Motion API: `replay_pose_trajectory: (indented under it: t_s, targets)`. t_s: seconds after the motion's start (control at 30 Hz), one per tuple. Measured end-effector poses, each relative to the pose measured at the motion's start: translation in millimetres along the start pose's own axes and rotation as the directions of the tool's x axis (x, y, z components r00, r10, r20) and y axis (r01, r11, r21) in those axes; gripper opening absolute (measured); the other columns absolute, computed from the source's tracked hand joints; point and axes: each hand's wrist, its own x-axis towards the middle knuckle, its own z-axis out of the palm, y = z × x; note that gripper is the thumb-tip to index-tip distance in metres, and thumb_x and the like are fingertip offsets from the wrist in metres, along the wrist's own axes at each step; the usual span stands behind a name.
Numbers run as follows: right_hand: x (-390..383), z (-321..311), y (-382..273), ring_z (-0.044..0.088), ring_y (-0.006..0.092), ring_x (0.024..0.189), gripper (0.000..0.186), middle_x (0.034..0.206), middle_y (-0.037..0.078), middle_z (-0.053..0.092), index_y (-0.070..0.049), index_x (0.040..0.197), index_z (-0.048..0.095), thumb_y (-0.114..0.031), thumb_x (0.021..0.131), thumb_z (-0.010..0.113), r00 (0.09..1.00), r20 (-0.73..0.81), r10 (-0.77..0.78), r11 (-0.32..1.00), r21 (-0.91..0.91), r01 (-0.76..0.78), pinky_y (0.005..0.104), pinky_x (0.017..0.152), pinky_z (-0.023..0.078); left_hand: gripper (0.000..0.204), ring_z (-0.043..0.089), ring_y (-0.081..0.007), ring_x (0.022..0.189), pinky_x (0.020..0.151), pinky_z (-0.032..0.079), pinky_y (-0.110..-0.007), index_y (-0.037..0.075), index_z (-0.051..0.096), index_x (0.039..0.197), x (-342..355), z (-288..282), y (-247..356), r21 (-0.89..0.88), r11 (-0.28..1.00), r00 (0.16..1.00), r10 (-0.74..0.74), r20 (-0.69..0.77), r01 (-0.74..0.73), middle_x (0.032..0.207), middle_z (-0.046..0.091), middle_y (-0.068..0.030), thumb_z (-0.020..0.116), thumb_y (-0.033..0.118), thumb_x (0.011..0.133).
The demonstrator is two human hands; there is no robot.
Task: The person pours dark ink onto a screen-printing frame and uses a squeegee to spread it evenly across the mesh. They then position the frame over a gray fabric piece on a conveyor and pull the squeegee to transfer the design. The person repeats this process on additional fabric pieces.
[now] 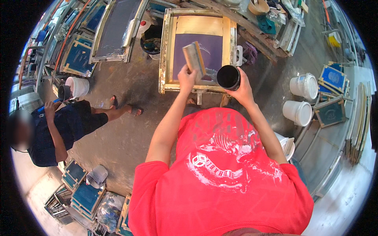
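Squeegee [195, 59] stands tilted at upper centre, gripped at its lower end by the left hand [186, 76], over the frame's [167, 47] purple mesh. The right hand [243, 91] wraps a black cup [228, 77] just beside it. White round buckets [298, 113] sit at right; a person in dark clothes [63, 126] squats at left.

Screen-printing workshop: framed screens [78, 57], paint buckets [298, 112].
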Motion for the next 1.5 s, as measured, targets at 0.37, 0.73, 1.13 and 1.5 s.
replay_pose_trajectory:
  t_s: [0.37,0.73,1.13,1.5]
  targets:
    - [11.1,13.3,1.4,0.048,0.0401,0.130,0.107,0.142,0.019,0.048,-0.006,0.149,0.034,-0.021,0.061,0.092,0.998,0.023,-0.058,0.992,-0.115,0.061,0.0487,0.107,0.039,0.022,0.065,-0.0138,0.074,0.063,0.050,-0.030,-0.005,0.063,0.104,-7.7,-64.9,34.2,-0.222,0.971,0.982,-0.119,-0.144,0.085,0.089,0.070,-0.0098,0.070,0.011,0.091]
    - [24.8,22.9,-11.1,0.045,0.0381,0.132,0.106,0.142,0.018,0.047,-0.007,0.149,0.033,-0.021,0.062,0.092,0.989,0.130,-0.064,0.982,-0.167,0.086,0.0487,0.108,0.037,0.022,0.065,-0.0142,0.082,0.074,0.050,-0.031,-0.005,0.064,0.104,-17.8,-72.4,22.0,-0.221,0.975,0.966,-0.074,-0.246,0.018,0.092,0.070,-0.0088,0.071,0.011,0.091]
    - [31.4,32.2,-13.8,0.046,0.0373,0.130,0.103,0.140,0.017,0.048,-0.008,0.147,0.036,-0.019,0.060,0.091,0.988,0.131,-0.085,0.965,-0.235,0.114,0.0478,0.108,0.036,0.027,0.065,-0.0145,0.085,0.076,0.051,-0.031,-0.006,0.064,0.110,-16.9,-78.0,17.4,-0.209,0.978,0.966,-0.070,-0.250,0.017,0.096,0.070,-0.0090,0.071,0.012,0.091]
    - [33.7,29.3,-18.1,0.041,0.0356,0.137,0.107,0.145,0.013,0.044,-0.012,0.151,0.031,-0.024,0.064,0.091,0.978,0.207,-0.031,0.964,-0.253,0.084,0.0570,0.113,0.031,0.025,0.061,-0.0115,0.080,0.072,0.049,-0.030,-0.005,0.064,0.106,-15.9,-78.6,11.3,-0.204,0.979,0.968,-0.063,-0.243,0.013,0.091,0.068,-0.0063,0.072,0.014,0.092]
